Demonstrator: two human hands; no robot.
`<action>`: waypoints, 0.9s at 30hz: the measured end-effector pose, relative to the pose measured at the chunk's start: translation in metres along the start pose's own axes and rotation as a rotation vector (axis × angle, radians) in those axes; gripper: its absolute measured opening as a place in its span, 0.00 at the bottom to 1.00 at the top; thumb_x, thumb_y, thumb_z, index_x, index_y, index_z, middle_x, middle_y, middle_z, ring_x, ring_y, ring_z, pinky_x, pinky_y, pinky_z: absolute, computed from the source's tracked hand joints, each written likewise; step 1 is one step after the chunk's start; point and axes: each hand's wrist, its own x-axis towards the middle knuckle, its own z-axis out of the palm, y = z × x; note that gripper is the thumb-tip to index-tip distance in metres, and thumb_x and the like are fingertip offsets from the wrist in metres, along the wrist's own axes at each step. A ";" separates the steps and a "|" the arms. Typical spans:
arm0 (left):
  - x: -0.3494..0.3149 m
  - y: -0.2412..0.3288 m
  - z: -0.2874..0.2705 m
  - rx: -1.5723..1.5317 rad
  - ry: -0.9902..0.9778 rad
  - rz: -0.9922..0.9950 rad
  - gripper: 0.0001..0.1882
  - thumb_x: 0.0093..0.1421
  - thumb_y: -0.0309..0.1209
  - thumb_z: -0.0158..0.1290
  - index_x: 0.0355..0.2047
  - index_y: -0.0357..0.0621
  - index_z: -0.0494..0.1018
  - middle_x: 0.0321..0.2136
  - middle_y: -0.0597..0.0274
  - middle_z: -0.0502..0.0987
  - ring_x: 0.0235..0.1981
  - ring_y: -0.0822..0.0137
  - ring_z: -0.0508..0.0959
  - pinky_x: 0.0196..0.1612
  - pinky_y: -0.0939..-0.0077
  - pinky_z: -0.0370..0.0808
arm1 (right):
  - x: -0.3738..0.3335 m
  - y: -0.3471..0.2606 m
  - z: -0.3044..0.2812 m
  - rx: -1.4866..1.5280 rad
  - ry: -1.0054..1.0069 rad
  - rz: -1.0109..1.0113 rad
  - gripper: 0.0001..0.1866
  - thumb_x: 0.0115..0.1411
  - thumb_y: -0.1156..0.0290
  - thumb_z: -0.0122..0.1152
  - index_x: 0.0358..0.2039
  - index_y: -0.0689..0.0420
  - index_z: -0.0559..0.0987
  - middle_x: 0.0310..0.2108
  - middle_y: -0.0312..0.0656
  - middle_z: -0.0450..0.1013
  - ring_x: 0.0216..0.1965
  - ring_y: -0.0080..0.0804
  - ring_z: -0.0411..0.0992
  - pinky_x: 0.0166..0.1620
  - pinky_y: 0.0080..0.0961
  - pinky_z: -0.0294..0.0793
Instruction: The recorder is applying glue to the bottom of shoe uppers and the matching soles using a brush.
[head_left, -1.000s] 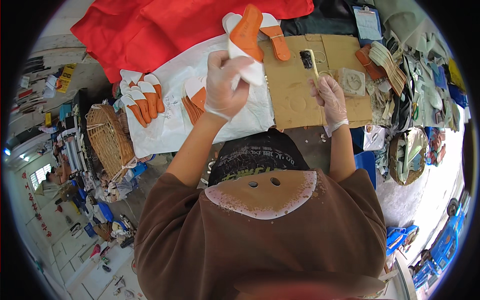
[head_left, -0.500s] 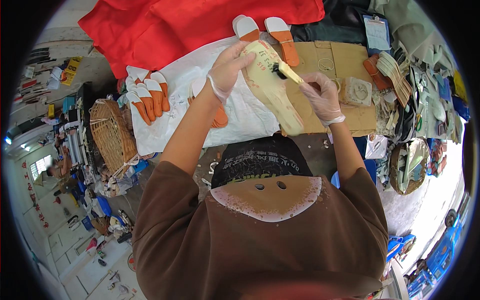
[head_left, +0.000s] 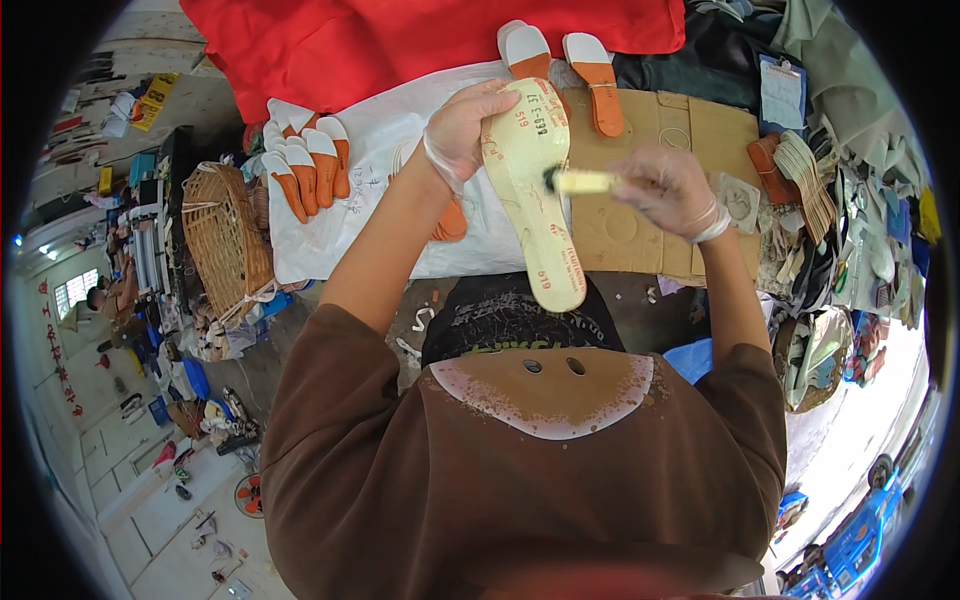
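Observation:
My left hand (head_left: 466, 128), in a thin clear glove, grips the edge of a long pale-yellow insole (head_left: 530, 190) near its wide end. The insole hangs tilted over the front edge of the worktable, with red and black markings on its face. In my right hand (head_left: 674, 192), also gloved and slightly blurred, is a brush (head_left: 590, 182) with a pale handle and dark bristles. Its tip is at the right edge of the insole's middle; whether it touches I cannot tell. Orange-and-white insoles (head_left: 594, 85) lie beyond, at the back of the table.
Brown cardboard (head_left: 630, 235) and a white sheet (head_left: 400, 110) cover the table. More orange-and-white insoles (head_left: 322, 165) lie at left. Red cloth (head_left: 420, 40) spreads behind. A whitish block-shaped container (head_left: 738, 200) stands beside my right hand. A wicker basket (head_left: 215, 235) sits left.
The insole has turned more upright and its lower end has come nearer to me. My right hand has moved right with the brush, which now lies nearly level.

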 end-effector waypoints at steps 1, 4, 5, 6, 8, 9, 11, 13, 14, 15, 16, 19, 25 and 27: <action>0.001 -0.001 -0.004 -0.026 0.009 0.015 0.17 0.64 0.29 0.47 0.49 0.31 0.68 0.42 0.54 0.78 0.42 0.66 0.80 0.47 0.73 0.76 | 0.000 -0.010 0.000 0.050 -0.076 0.007 0.08 0.53 0.69 0.68 0.32 0.57 0.81 0.25 0.42 0.73 0.23 0.38 0.71 0.26 0.27 0.69; 0.000 0.005 -0.010 -0.054 0.047 0.047 0.15 0.63 0.28 0.47 0.47 0.30 0.69 0.40 0.53 0.78 0.42 0.64 0.80 0.46 0.71 0.76 | -0.014 -0.009 0.001 0.196 -0.218 0.084 0.08 0.52 0.70 0.69 0.32 0.56 0.81 0.26 0.42 0.74 0.24 0.37 0.72 0.28 0.26 0.70; -0.002 0.009 -0.012 -0.055 0.077 0.066 0.15 0.62 0.28 0.47 0.47 0.31 0.70 0.40 0.53 0.79 0.43 0.64 0.79 0.47 0.70 0.76 | -0.022 -0.007 -0.004 0.210 -0.238 0.132 0.07 0.53 0.70 0.68 0.32 0.58 0.81 0.25 0.39 0.74 0.27 0.30 0.73 0.30 0.25 0.70; -0.005 0.013 -0.016 -0.054 0.082 0.068 0.15 0.62 0.28 0.47 0.47 0.31 0.70 0.40 0.53 0.79 0.43 0.64 0.79 0.47 0.70 0.76 | -0.029 -0.006 -0.008 0.213 -0.240 0.128 0.07 0.53 0.70 0.68 0.32 0.58 0.81 0.25 0.39 0.74 0.27 0.30 0.73 0.30 0.25 0.70; -0.008 0.018 -0.027 -0.136 0.151 0.114 0.16 0.62 0.27 0.45 0.47 0.29 0.70 0.41 0.51 0.78 0.44 0.63 0.79 0.49 0.69 0.75 | -0.044 -0.001 -0.014 0.389 -0.096 0.420 0.07 0.54 0.71 0.67 0.32 0.59 0.81 0.25 0.36 0.73 0.28 0.22 0.72 0.31 0.22 0.69; -0.009 0.021 -0.024 -0.135 0.145 0.109 0.16 0.62 0.27 0.45 0.47 0.29 0.70 0.41 0.51 0.78 0.44 0.63 0.79 0.49 0.69 0.75 | -0.052 0.009 -0.014 0.390 -0.090 0.424 0.07 0.54 0.71 0.67 0.32 0.59 0.81 0.25 0.36 0.73 0.28 0.22 0.72 0.31 0.22 0.69; -0.015 0.024 -0.008 -0.124 0.214 0.200 0.18 0.59 0.22 0.46 0.50 0.31 0.68 0.45 0.48 0.76 0.47 0.60 0.77 0.51 0.69 0.73 | -0.067 0.030 -0.007 0.328 0.311 0.501 0.07 0.55 0.70 0.66 0.31 0.60 0.80 0.23 0.34 0.72 0.27 0.18 0.69 0.31 0.18 0.68; -0.024 0.019 0.007 -0.132 0.196 0.210 0.18 0.58 0.20 0.47 0.50 0.32 0.67 0.45 0.49 0.75 0.47 0.60 0.76 0.52 0.68 0.72 | -0.064 0.030 -0.003 0.167 0.387 0.602 0.08 0.56 0.70 0.66 0.30 0.60 0.79 0.23 0.35 0.72 0.26 0.19 0.69 0.32 0.18 0.68; -0.028 0.015 0.015 -0.145 0.182 0.226 0.19 0.56 0.17 0.48 0.49 0.34 0.67 0.45 0.51 0.74 0.47 0.60 0.76 0.53 0.68 0.72 | -0.061 0.029 0.000 0.000 0.453 0.698 0.08 0.56 0.69 0.66 0.30 0.61 0.79 0.23 0.36 0.72 0.26 0.19 0.68 0.32 0.18 0.68; -0.031 0.009 0.024 -0.139 0.172 0.217 0.19 0.56 0.17 0.48 0.49 0.34 0.67 0.45 0.51 0.74 0.47 0.60 0.76 0.53 0.68 0.72 | -0.061 0.036 0.014 -0.074 0.602 0.660 0.09 0.57 0.68 0.65 0.29 0.61 0.78 0.23 0.38 0.72 0.26 0.21 0.68 0.32 0.21 0.68; -0.033 -0.002 0.031 -0.110 0.206 0.278 0.17 0.55 0.15 0.48 0.46 0.35 0.67 0.43 0.54 0.73 0.46 0.62 0.75 0.53 0.69 0.71 | -0.059 0.038 0.027 -0.076 0.615 0.670 0.09 0.57 0.68 0.65 0.29 0.61 0.78 0.23 0.38 0.72 0.26 0.21 0.68 0.32 0.21 0.68; -0.041 -0.032 0.057 -0.023 0.268 0.432 0.14 0.54 0.13 0.49 0.39 0.39 0.66 0.38 0.60 0.70 0.43 0.68 0.73 0.51 0.72 0.69 | -0.051 0.043 0.064 -0.120 0.903 0.613 0.09 0.55 0.68 0.67 0.30 0.59 0.78 0.23 0.42 0.72 0.25 0.28 0.70 0.31 0.25 0.69; -0.045 -0.076 0.070 -0.036 0.425 0.587 0.10 0.55 0.15 0.50 0.34 0.42 0.64 0.36 0.63 0.68 0.41 0.71 0.70 0.50 0.75 0.67 | -0.041 -0.015 0.115 -0.129 0.804 0.320 0.06 0.54 0.71 0.67 0.31 0.56 0.78 0.21 0.43 0.70 0.22 0.36 0.70 0.26 0.27 0.68; -0.042 -0.080 0.064 -0.076 0.445 0.583 0.10 0.56 0.16 0.51 0.34 0.43 0.64 0.36 0.63 0.69 0.42 0.69 0.71 0.51 0.73 0.67 | -0.044 -0.024 0.117 -0.135 0.670 0.257 0.07 0.53 0.72 0.67 0.32 0.56 0.78 0.21 0.42 0.69 0.21 0.37 0.69 0.26 0.27 0.68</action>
